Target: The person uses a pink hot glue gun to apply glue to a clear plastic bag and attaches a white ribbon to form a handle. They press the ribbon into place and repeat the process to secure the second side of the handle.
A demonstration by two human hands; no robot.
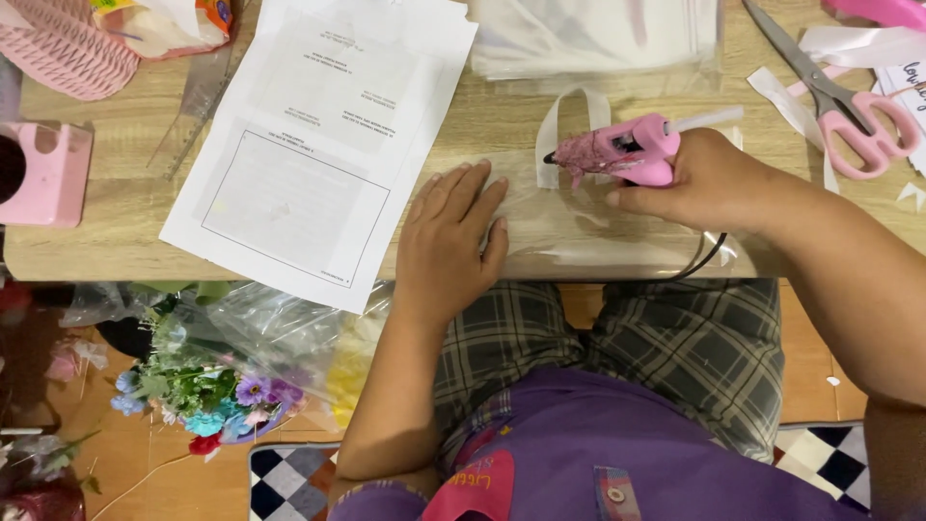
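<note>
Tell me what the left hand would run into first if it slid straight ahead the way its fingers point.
The left hand lies flat on a clear plastic sheet, fingers pointing up and slightly right. Going on, it would probably first meet the white ribbon loop, just left of the pink glue gun; depth is hard to judge.

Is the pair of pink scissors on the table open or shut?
Shut. The pink scissors lie flat on the wooden table, with the two blades together in one line and the handles close to each other.

A: What can't you make out at 12 o'clock?
B: The printed sheet (318, 135) has type too small to read, and the top edge crops it.
A: And at 1 o'clock?
B: The scissors (839, 96) lose their blade tips past the edge.
</note>
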